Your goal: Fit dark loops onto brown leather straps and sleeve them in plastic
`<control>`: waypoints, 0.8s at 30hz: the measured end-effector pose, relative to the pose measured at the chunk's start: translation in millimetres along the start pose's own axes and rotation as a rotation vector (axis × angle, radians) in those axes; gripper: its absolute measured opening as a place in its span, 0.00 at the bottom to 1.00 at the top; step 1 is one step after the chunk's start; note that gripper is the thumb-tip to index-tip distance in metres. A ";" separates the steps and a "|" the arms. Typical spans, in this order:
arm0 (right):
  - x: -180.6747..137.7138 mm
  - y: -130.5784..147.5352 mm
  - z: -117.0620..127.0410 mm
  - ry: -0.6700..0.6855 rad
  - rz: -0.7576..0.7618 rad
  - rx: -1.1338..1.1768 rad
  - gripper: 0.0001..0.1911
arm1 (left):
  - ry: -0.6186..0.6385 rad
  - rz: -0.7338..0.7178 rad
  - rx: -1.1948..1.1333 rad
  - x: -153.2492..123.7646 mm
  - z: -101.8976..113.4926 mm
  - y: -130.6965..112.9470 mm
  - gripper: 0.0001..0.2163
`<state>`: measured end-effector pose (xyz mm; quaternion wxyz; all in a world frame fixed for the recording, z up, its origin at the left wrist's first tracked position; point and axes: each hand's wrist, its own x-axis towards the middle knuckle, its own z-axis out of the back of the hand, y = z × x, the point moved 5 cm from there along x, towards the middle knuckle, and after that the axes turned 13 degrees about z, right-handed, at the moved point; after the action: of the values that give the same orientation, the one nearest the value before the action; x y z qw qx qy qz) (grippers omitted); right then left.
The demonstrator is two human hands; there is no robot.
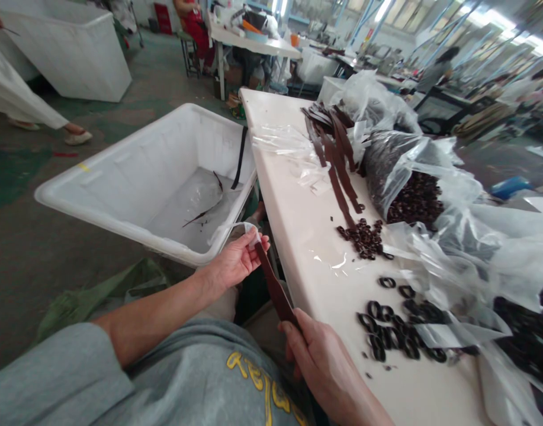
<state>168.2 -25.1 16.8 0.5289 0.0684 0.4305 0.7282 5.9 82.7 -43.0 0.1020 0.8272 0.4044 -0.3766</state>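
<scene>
Left hand: we keep the fingers of the left hand (241, 258) pinched together on the upper end of the brown strap (275, 289).
Right hand: we close the right hand (321, 356) around the lower part of the same strap, thumb on top.
Brown strap: we hold it in the air between both hands — slanted, beside the long edge of the desk (298, 204) and in front of our grey shirt (182, 367).
White film: at the left fingertips we see a white film (250, 227) trailing toward the bin; we cannot tell whether it is joined to the strap.
Strap pile: on the desk we see further brown straps (337, 168), lying lengthwise, their near end touching the small loops.
Small loops: we find dark brown small loops (363, 238) heaped loosely just beside the mouth of the plastic bag (389, 157), which holds many more.
Large loops: nearer to us, black large loops (389, 325) lie in a cluster, partly under clear plastic.
White bin: left of the desk we see a white bin (133, 145) — a dark band (240, 158) against its inner wall, a thin strip (209, 210) on its bottom.
Background: we see a person in white trousers (20, 89) at far left.
</scene>
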 end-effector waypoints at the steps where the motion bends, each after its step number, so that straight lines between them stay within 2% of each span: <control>1: 0.9 -0.2 0.4 -0.002 -0.002 0.003 0.15 | 0.004 -0.004 0.012 -0.1 0.9 -0.3 0.09; 4: 5.5 -1.5 -0.1 0.001 0.003 0.048 0.15 | 0.038 -0.032 0.069 -1.0 4.7 1.4 0.08; 7: 17.1 -4.0 -5.2 0.019 0.000 0.200 0.15 | 0.088 -0.035 0.144 -4.0 9.9 13.1 0.06; 11: 48.2 -3.1 -13.0 -0.003 0.038 0.437 0.14 | 0.125 0.004 0.245 -9.6 17.9 37.6 0.06; 13: 63.3 -1.2 -14.3 -0.041 0.077 0.518 0.14 | 0.152 0.005 0.303 -11.9 19.3 41.2 0.08; 16: 70.4 0.0 -17.2 -0.043 0.119 0.619 0.17 | 0.158 -0.061 0.325 -13.8 21.0 22.0 0.09; 20: 55.3 -8.0 -26.4 0.018 0.067 0.636 0.22 | 0.045 -0.194 0.235 -18.3 33.9 -17.0 0.06; 22: 51.0 -12.4 -30.5 0.008 0.006 0.594 0.24 | 0.026 -0.210 0.252 -23.3 40.5 -15.5 0.06; 24: 53.9 -10.7 -32.0 -0.028 -0.008 0.551 0.24 | 0.073 -0.184 0.320 -29.7 42.3 2.7 0.09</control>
<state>134.7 2.6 -29.7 0.4991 0.2181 0.6051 0.5806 -26.5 43.4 -51.9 -0.0803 0.8055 0.4168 -0.4135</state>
